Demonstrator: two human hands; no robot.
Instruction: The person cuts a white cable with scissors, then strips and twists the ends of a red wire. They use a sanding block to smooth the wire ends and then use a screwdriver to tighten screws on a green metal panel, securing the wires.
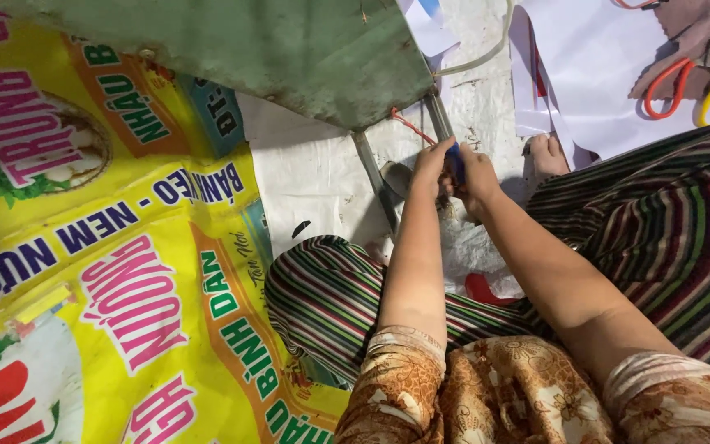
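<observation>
A small blue object (454, 161), too hidden to be named more closely, is gripped between the two hands just below the edge of the green metal sheet (289, 49). The left hand (431, 164) is closed on it from the left, fingers curled, and the right hand (477, 177) is closed on it from the right; the two hands are touching each other. One red cord (408, 126) is seen running from the hands up to the sheet's edge, beside one grey metal bar (440, 119) that is crossed by the hands. A second grey bar (375, 181) is seen lying to the left, slanting down from under the sheet.

Both forearms are stretched forward out of brown floral sleeves (486, 395). Two knees in striped trousers (659, 230) are spread on either side of the arms, and one bare foot (548, 156) is visible just to the right of the hands.

The floor is covered on the left by one yellow printed banner (108, 271), and white sheeting (314, 173) is spread under the bars. Farther off at the upper right, white paper sheets (593, 74) are laid out, and one pair of scissors (692, 90) with one red loop and one yellow loop is resting on them, well apart from the hands.
</observation>
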